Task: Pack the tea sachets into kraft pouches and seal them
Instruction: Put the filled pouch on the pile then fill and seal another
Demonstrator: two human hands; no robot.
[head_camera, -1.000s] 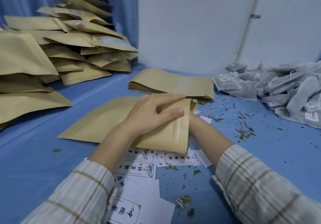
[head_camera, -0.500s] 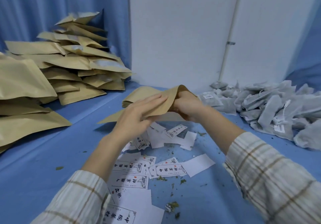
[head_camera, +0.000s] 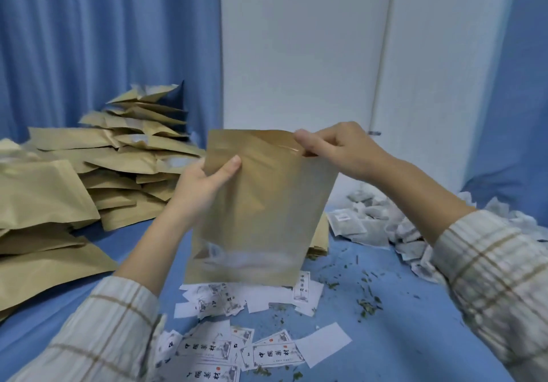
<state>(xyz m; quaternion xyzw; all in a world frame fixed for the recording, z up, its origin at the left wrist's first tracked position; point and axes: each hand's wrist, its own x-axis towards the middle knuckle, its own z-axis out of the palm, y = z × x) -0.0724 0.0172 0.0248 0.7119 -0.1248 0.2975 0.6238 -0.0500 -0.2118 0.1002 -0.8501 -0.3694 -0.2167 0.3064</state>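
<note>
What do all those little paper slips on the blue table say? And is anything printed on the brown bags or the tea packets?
"中國茶材", or close to it: four large characters across each printed slip; the middle two are blurred, so my reading is unsure.
Smaller print and the red mark on the slips: too small to read.
Label on a tea sachet: too blurred to read.
Held kraft pouch and pouch pile: no text visible.

Standing upright above blue tabletop: one flat kraft pouch point(head_camera: 261, 212), brown, top edge uppermost, pale blurred band near bottom. Being pinched at top-right corner by right hand point(head_camera: 341, 150) and gripped along upper-left edge by left hand point(head_camera: 204, 186), thumb across the front. Lying heaped at left: more kraft pouches point(head_camera: 98, 174), some puffed. Peeking out behind held pouch: flat stack of pouches point(head_camera: 320, 239). Piling up at right: greyish tea sachets point(head_camera: 373, 224) w/ small tags.
</note>
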